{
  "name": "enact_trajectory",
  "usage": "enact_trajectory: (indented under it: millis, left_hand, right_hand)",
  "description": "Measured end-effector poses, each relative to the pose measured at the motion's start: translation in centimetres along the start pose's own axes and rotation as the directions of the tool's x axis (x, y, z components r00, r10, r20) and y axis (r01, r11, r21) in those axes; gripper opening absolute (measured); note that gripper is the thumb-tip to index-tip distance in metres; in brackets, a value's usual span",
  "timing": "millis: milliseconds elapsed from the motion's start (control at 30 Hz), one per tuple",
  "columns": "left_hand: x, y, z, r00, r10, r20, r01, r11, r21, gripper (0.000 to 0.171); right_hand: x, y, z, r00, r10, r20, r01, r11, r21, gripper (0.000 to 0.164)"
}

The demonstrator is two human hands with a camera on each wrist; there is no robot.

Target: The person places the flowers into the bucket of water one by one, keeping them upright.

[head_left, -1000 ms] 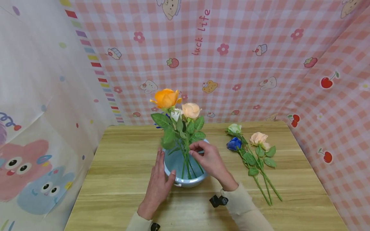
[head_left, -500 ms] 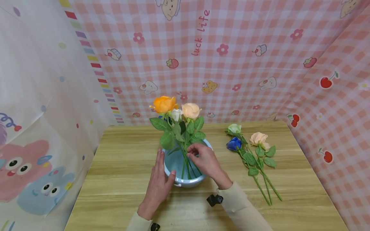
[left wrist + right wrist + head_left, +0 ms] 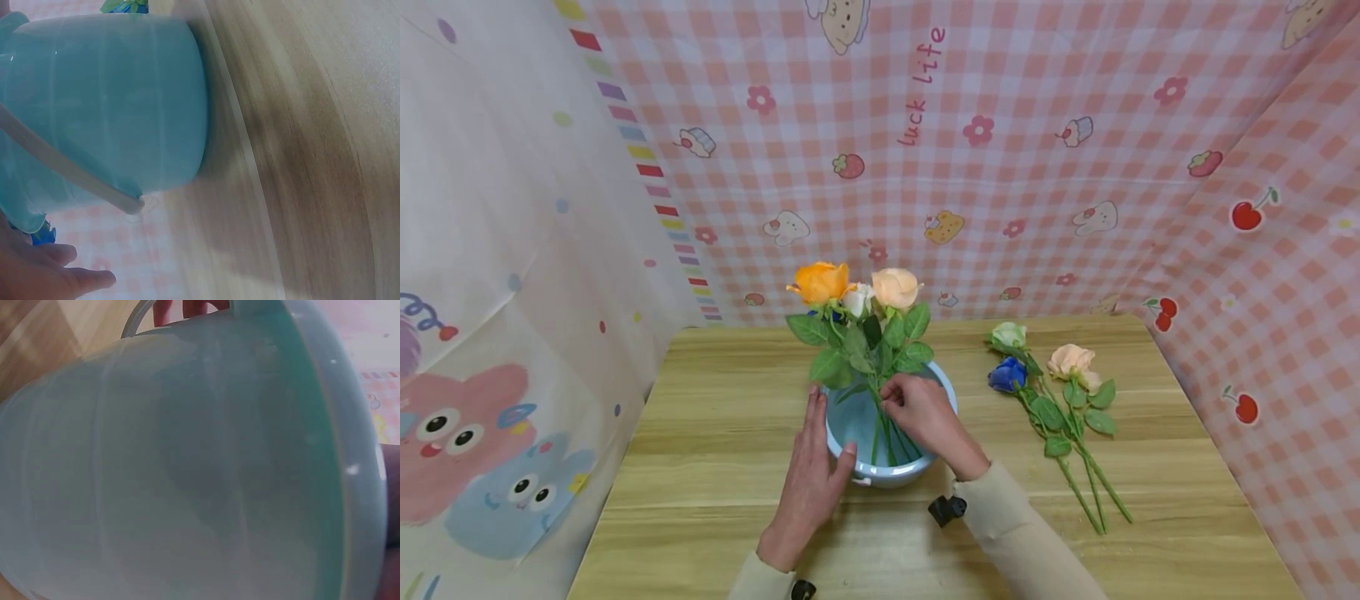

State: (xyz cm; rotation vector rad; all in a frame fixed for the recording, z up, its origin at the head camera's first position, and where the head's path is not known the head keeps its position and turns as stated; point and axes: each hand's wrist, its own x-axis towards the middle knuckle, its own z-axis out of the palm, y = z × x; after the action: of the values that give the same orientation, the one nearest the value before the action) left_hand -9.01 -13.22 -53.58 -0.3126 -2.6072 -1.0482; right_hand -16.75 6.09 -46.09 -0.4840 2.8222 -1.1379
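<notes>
A light blue bucket [image 3: 887, 472] stands on the table with several long-stemmed roses upright in it. My right hand [image 3: 925, 417] reaches over its right rim and pinches the stem of the orange rose [image 3: 820, 283] between thumb and fingertips. Close to that bloom are a white rose [image 3: 859, 298] and a peach rose [image 3: 897, 287], with a bit of blue flower behind. My left hand [image 3: 808, 475] rests against the bucket's left side, fingers straight. The left wrist view shows the bucket's ribbed wall [image 3: 125, 106] and its handle [image 3: 69, 172]; bucket wall [image 3: 156, 456] fills the right wrist view.
To the right on the wooden table [image 3: 715, 467] lie a pale green rose [image 3: 1009, 335], a blue rose [image 3: 1007, 375] and a peach rose [image 3: 1072, 361], stems toward me. A pink checked cloth [image 3: 1000, 183] hangs behind the table, and a white printed cloth hangs at left.
My right hand has moved left over the bucket, and the orange rose has sunk lower and slightly left among the others. The left hand has stayed in place.
</notes>
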Motion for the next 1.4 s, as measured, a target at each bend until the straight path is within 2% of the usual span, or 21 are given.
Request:
enact_trajectory:
  millis: [400,900,1100,1233,1400]
  left_hand:
    - [0.0,0.0,0.1,1.000,0.014,-0.014,-0.014,1.000,-0.010,0.080]
    - [0.0,0.1,0.0,1.000,0.009,-0.009,-0.009,1.000,-0.008,0.080]
    - [-0.1,0.1,0.1,1.000,0.004,0.005,-0.004,1.000,-0.004,0.079]
    - [-0.1,0.1,0.1,1.000,0.006,0.006,-0.006,1.000,-0.004,0.080]
    - [-0.1,-0.1,0.1,1.000,0.016,0.000,-0.016,1.000,-0.004,0.080]
  right_hand:
    - [1.0,0.0,0.7,0.996,0.063,0.059,-0.059,0.996,-0.063,0.006]
    - [1.1,0.2,1.0,0.996,0.051,0.074,-0.046,0.997,-0.067,0.004]
    - [0.5,0.1,0.3,0.996,0.023,0.080,-0.024,1.000,0.004,0.010]
    - [-0.2,0.1,-0.4,0.997,-0.031,0.077,0.025,0.996,0.083,0.016]
    - [-1.6,0.4,-1.4,0.998,-0.069,-0.004,0.068,0.973,0.219,0.022]
